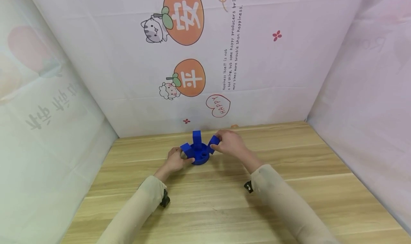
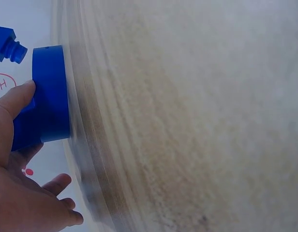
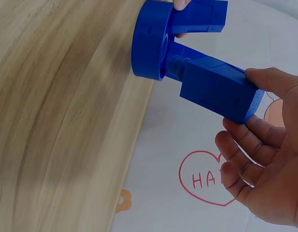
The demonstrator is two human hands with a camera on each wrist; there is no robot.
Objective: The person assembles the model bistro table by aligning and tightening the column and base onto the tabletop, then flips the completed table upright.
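A round, shallow blue base stands on the table, with a small hole showing in its floor. One blue block rises upright from its far side. My left hand grips a second blue block that leans outward at the base's left, thumb close to the rim. A third blue block is pinched at its outer end between thumb and fingers of my right hand. Its threaded neck points at the base and overlaps the rim area in the right wrist view, while a gap shows in the left wrist view.
A wood-grain table runs up to a printed white cloth backdrop just behind the base. Cloth side walls stand to left and right. Dark wrist mounts sit under both sleeves.
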